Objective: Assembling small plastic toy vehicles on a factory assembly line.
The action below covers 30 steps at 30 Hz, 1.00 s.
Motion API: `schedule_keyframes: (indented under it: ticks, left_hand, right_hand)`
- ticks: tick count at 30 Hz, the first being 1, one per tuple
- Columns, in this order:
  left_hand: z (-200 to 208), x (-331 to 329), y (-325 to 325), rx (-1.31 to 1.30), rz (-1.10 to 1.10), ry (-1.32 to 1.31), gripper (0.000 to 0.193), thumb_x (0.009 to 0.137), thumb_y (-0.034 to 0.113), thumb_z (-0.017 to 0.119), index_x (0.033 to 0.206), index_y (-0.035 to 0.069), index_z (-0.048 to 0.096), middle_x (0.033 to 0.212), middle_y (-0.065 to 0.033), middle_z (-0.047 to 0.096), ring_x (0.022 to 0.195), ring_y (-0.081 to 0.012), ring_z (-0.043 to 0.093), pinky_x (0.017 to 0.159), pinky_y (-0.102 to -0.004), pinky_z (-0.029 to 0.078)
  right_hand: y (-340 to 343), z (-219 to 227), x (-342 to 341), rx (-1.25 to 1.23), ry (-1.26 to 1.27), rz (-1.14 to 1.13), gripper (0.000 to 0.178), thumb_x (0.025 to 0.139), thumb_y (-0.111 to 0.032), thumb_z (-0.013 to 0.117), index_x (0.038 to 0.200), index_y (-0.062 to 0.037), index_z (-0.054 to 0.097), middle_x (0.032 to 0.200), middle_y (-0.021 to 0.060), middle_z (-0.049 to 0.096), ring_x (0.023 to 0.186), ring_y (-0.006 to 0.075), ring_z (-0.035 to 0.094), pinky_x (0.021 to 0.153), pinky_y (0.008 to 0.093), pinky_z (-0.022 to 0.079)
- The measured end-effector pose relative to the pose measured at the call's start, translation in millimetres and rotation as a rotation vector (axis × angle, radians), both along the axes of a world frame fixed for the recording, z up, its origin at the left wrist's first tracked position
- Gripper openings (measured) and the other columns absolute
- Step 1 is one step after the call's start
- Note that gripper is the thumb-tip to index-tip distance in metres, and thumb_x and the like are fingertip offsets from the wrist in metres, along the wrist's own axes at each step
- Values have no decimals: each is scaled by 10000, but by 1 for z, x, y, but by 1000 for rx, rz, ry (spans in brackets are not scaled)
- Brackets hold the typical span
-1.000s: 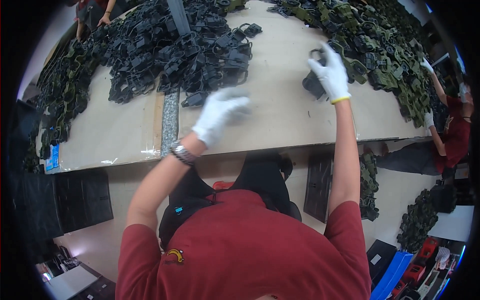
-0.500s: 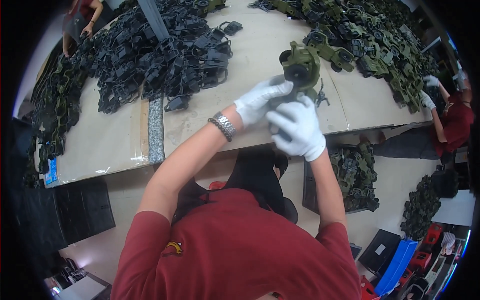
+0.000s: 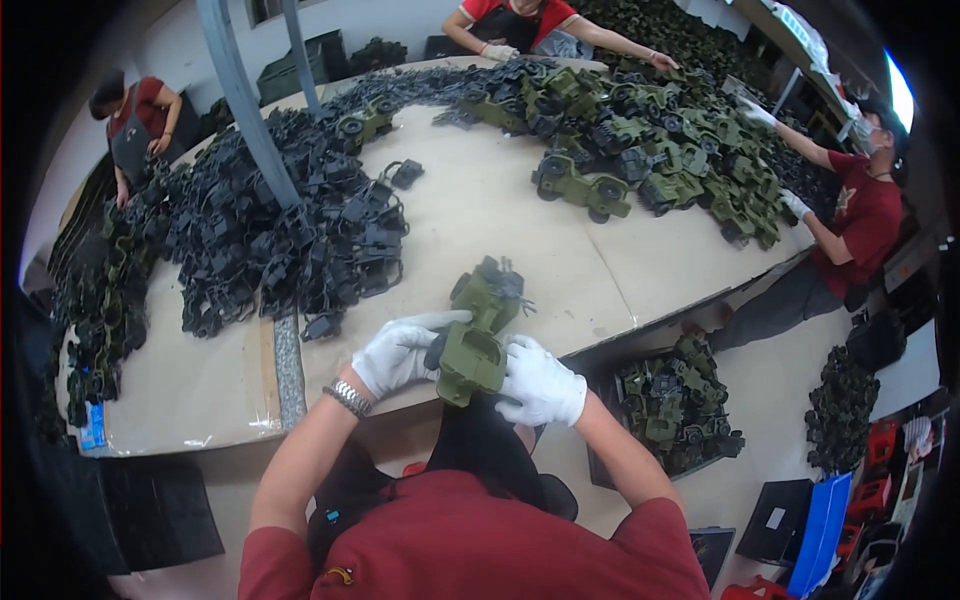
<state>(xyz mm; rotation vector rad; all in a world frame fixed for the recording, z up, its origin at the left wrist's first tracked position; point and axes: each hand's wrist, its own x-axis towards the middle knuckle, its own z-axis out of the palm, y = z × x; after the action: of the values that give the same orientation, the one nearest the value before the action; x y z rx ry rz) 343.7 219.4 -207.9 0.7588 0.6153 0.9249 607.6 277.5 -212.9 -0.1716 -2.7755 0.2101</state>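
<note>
A green toy jeep [image 3: 470,362] is held between my two gloved hands over the front edge of the table, its hollow body facing up. Around its left side, by a dark wheel, the fingers of my left hand [image 3: 403,352] are closed. My right hand [image 3: 543,384] grips the right side of the body with bent fingers. Small dark grey parts [image 3: 512,285] show at the jeep's far end; whether they are attached or lie on the table I cannot tell.
Dark grey plastic frames [image 3: 290,230] are heaped on the left of the table [image 3: 520,230]. Green toy jeeps [image 3: 670,150] lie piled at the right, with a filled crate [image 3: 680,410] below. A metal post [image 3: 250,110] rises at the left. Several co-workers stand around the table.
The jeep has come nearer to me and has been turned, so its hollow body now faces up. My hands have moved apart to its two sides. The view has tilted up.
</note>
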Motion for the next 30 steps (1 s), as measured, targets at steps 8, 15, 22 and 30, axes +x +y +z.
schedule_keyframes:
  ticks: [8,15,22,30]
  left_hand:
    - [-17,32,-2,-423,308,-307,366,978,318,592,1238,62,622,1246,-154,660,1132,-308,642,1007,-496,505]
    - [-12,18,-25,-317,388,-309,355,911,291,664,1211,102,649,1236,-124,666,1140,-299,634,1015,-491,494]
    - [-30,-4,-44,11,389,-504,726,832,333,762,1439,70,464,1397,-152,542,1257,-326,552,1098,-513,436]
    - [7,25,-51,221,328,-389,1249,641,553,890,1564,55,211,1489,-183,428,1297,-368,494,1000,-494,540]
  right_hand:
    - [9,19,16,-275,-49,-190,198,755,-130,610,920,-88,711,927,107,607,920,314,599,808,419,492]
    - [54,-23,37,-543,692,-1021,411,806,-255,729,1155,-47,670,1100,151,646,1039,328,610,921,418,489]
    - [34,-7,14,-130,87,-1029,698,718,-394,811,1309,-90,598,1319,162,547,1203,376,497,1001,477,435]
    - [47,-6,15,-189,107,-1056,569,761,-305,789,1271,-103,635,1191,202,604,1125,398,550,945,455,481]
